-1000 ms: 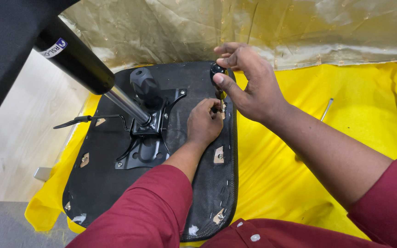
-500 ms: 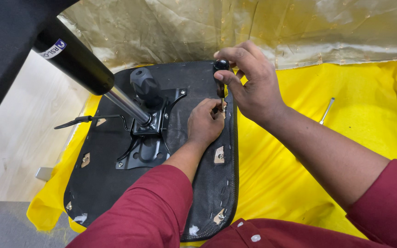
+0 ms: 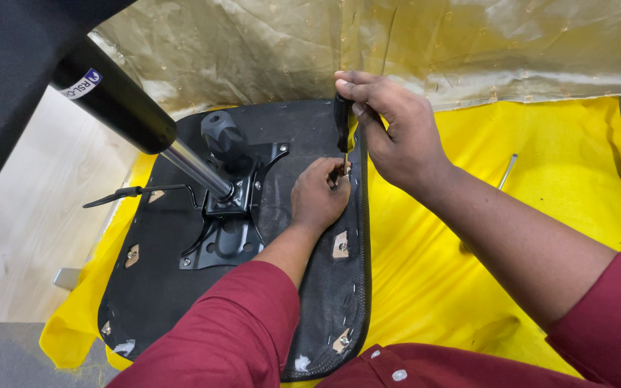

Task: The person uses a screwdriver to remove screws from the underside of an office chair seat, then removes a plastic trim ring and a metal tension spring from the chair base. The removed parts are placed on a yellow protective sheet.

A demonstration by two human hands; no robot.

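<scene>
An upturned black chair seat (image 3: 167, 287) lies on a yellow sheet (image 3: 540, 187). My right hand (image 3: 397, 136) grips the black handle of a screwdriver (image 3: 341, 118), held upright with its tip at the seat's right edge. My left hand (image 3: 318, 195) rests on the seat and pinches around the screwdriver's tip, where a small screw seems to sit. A black metal mechanism plate (image 3: 231, 223) with a knob (image 3: 221, 136) and a chrome gas cylinder (image 3: 195, 169) is bolted to the seat's middle.
A thin lever (image 3: 131, 192) sticks out left from the mechanism. A metal rod (image 3: 506, 171) lies on the yellow sheet to the right. Crinkled golden plastic sheeting (image 3: 468, 50) covers the back. A pale floor (image 3: 23, 237) runs along the left.
My right hand has shifted its grip on the screwdriver handle and turned slightly. My left hand stays at the tip.
</scene>
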